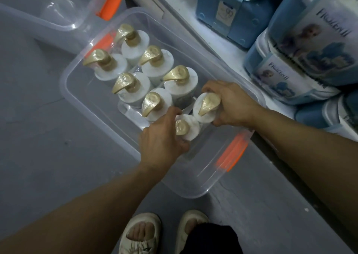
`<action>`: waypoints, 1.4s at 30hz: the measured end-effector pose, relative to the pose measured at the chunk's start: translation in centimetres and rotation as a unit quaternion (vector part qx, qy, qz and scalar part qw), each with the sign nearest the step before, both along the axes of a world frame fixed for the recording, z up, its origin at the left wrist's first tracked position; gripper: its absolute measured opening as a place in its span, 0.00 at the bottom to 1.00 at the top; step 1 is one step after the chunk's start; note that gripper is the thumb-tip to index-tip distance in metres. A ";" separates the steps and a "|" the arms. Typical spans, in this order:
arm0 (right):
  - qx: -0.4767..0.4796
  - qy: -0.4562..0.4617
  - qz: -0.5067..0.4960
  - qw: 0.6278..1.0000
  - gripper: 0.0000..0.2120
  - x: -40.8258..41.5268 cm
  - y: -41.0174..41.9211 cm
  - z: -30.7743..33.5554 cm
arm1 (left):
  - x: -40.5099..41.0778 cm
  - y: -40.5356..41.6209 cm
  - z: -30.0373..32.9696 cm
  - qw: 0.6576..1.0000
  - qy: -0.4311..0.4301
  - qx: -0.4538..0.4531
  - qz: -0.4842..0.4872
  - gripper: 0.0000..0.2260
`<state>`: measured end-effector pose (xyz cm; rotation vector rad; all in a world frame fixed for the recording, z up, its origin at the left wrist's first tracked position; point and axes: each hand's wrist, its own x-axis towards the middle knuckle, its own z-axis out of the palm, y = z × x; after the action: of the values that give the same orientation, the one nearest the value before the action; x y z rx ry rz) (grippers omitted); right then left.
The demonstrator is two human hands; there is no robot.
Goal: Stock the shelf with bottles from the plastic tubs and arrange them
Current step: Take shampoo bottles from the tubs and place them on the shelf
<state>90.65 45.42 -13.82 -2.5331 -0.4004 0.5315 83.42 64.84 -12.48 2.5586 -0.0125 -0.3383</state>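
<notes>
Both hands, left [162,137] and right [230,103], each gripping a bottle near the tub's [201,192] near edge

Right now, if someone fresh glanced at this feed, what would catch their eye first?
Probably the cluster of white pump bottles with gold tops standing in the clear plastic tub on the floor. The left hand grips one bottle at the tub's near end and the right hand grips its neighbour. The tub's orange handle and the blue boxes on the shelf to the right stand out too.
</notes>
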 end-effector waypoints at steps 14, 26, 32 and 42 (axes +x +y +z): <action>0.107 0.137 -0.160 0.972 0.35 -1.0 -0.7 8.3 | 0.7 2.2 7.2 0.980 -0.042 -0.192 0.026 0.39; 0.261 0.178 -0.280 0.907 0.38 -0.7 0.5 24.3 | 4.6 4.8 22.9 0.941 0.002 -0.338 0.015 0.32; 0.317 0.138 -0.331 0.878 0.38 -1.3 1.5 33.9 | 5.9 5.3 33.1 0.942 -0.011 -0.333 -0.038 0.26; 0.349 0.090 -0.367 0.857 0.37 -2.5 2.9 50.5 | 7.5 6.0 48.8 0.951 -0.032 -0.288 -0.104 0.40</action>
<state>88.10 48.31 36.70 -1.7097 0.3917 0.2419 90.96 70.81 36.36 1.9867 -0.3572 -0.2788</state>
